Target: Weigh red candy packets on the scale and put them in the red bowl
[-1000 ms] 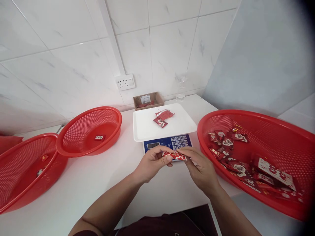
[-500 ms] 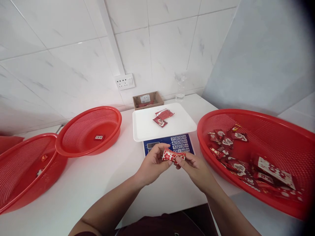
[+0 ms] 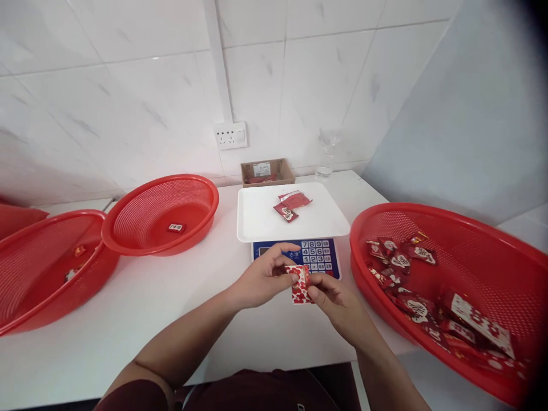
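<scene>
Both hands meet in front of the scale, pinching one small red-and-white patterned packet (image 3: 300, 284). My left hand (image 3: 263, 278) grips its upper left side with thumb and fingers. My right hand (image 3: 333, 302) grips its right and lower side. The packet stands roughly upright between them, just above the white table (image 3: 149, 308). Behind it sits a blue-faced weighing scale (image 3: 314, 256) with a white tray (image 3: 261, 220) carrying two red packets (image 3: 291, 204).
A large red basket (image 3: 471, 240) at right holds several red packets. Two red baskets stand at left, the middle one (image 3: 141, 228) with one packet, the far-left one (image 3: 43, 274) with a few. A cardboard box (image 3: 268, 171), a clear bottle (image 3: 326, 157) and a wall socket (image 3: 231, 135) are behind.
The packet went from lying flat between my fingers to folded and turned upright. Both hands stayed together in front of the scale; the view shifted slightly.
</scene>
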Demonstrator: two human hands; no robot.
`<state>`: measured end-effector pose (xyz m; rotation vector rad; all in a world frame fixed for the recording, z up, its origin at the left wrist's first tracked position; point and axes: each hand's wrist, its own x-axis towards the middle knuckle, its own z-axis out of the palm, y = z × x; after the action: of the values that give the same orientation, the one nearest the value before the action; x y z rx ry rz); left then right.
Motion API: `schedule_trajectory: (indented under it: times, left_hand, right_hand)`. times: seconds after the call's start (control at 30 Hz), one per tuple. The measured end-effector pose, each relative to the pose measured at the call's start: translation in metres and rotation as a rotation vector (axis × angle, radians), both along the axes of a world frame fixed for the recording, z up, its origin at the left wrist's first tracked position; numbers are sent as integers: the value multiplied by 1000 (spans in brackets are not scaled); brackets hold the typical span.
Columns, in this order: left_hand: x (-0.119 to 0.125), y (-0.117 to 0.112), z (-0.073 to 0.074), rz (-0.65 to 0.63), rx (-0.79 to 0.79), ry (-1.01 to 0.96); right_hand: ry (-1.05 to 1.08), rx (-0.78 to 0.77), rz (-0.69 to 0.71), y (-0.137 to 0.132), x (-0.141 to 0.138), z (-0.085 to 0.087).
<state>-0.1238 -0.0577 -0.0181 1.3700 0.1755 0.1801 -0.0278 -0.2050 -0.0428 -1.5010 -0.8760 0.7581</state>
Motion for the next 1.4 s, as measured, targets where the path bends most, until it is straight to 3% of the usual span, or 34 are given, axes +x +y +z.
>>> schedule_trajectory:
  times: [0.23,0.37,0.5,0.63,0.87,1.4]
  left_hand:
    - [1,-3,-8,12,26,-40]
    - [0,-1,-16,22,32,14]
    - [-3,9,-18,-2,155,55]
    - [-4,15,-18,60,226,88]
    - [-1,17,-19,119,75,142]
    - [-1,18,-21,164,-5,122]
  right_hand:
    - [222,129,-262,13,-12,-15]
    - [322,101,-227,18,-16,-16]
    - [239,13,-278,17,-12,-16]
    - [198,-36,-293,15,-9,-17]
    - [218,-53,-293,14,-9,-20]
    - [248,-20,-305,15,-10,-20]
